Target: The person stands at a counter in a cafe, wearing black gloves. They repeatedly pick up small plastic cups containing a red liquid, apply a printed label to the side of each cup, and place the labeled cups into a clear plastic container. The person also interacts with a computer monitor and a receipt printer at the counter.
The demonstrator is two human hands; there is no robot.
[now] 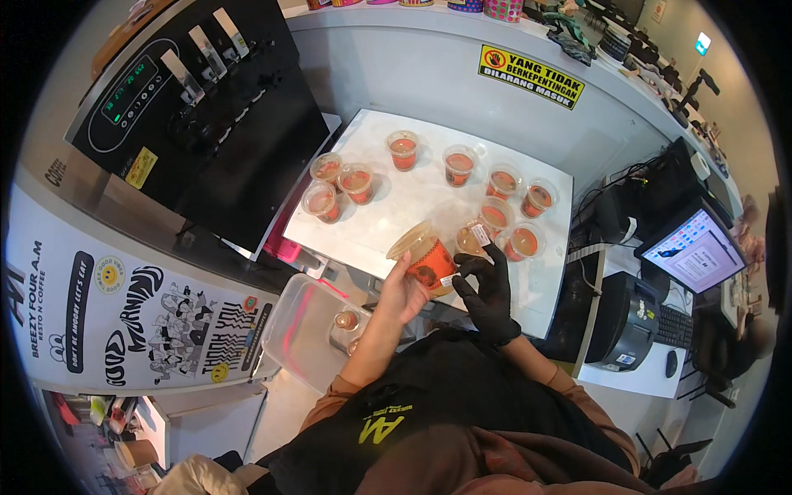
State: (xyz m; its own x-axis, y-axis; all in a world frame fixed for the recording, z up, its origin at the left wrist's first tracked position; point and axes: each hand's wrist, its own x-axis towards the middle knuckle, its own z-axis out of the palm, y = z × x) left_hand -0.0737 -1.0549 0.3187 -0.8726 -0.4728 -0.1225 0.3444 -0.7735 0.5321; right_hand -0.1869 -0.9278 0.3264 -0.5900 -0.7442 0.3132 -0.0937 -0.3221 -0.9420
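Note:
My bare left hand [402, 294] holds a clear plastic cup [430, 263] with an orange printed band and a pale brown drink, its rim tilted up to the left. My right hand [492, 288], in a black glove, is beside the cup. One small white label [479, 235] is stuck to a raised fingertip; another label [450, 280] lies between the glove's fingers and the cup's side. Behind my right hand, several similar cups [493, 214] of drink stand close together on a white table [383, 229]. Further cups [357, 183] stand at its left side.
A black drink dispenser [247, 142] with a lit display stands at the left. Below the table's left edge is a clear plastic bin [297, 334] with cups inside. At the right are a monitor [696, 247], a black printer [625, 322] and a keyboard [674, 325]. A counter wall [408, 68] rises behind.

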